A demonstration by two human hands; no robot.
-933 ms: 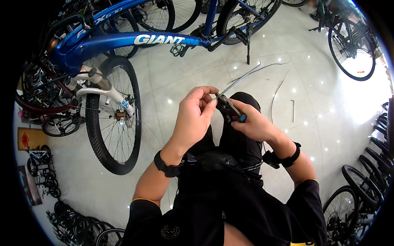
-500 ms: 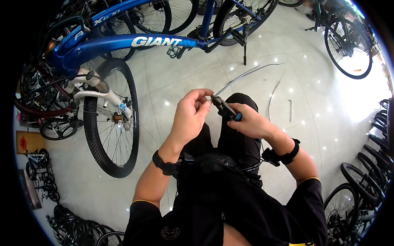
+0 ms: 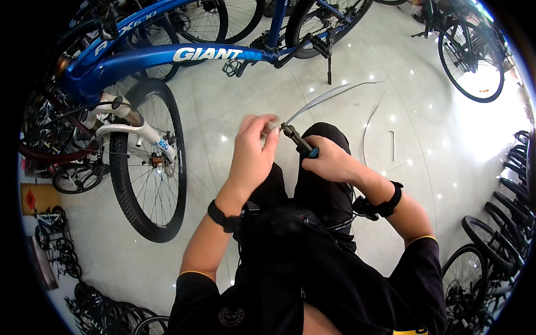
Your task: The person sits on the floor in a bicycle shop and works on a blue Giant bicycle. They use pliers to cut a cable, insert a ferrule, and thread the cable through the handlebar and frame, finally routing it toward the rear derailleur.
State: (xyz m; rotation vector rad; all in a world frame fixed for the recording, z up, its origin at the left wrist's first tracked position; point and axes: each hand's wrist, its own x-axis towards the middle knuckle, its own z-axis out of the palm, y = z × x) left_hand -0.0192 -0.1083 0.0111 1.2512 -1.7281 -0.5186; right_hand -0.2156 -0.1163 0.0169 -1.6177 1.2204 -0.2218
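My right hand (image 3: 330, 159) is wrapped round a pair of pliers (image 3: 296, 139) with blue on the handle, held over my right knee. A thin grey cable (image 3: 317, 103) runs from the jaws up and to the right above the floor, splitting into two strands toward its far end. Just left of the jaws is my left hand (image 3: 254, 148), its thumb beside the tool's tip. Its fingertips are smeared by motion, so I cannot make out whether they pinch anything.
A blue bicycle (image 3: 151, 60) stands across the top left, its front wheel (image 3: 148, 162) left of my legs. On the tiled floor to the right lie a thin curved cable (image 3: 366, 131) and a hex key (image 3: 393, 146). More bicycles (image 3: 472, 61) line the sides.
My left fingertips have moved slightly off the pliers' jaws and are blurred. My right hand and the pliers have shifted a little left, along with the whole view.
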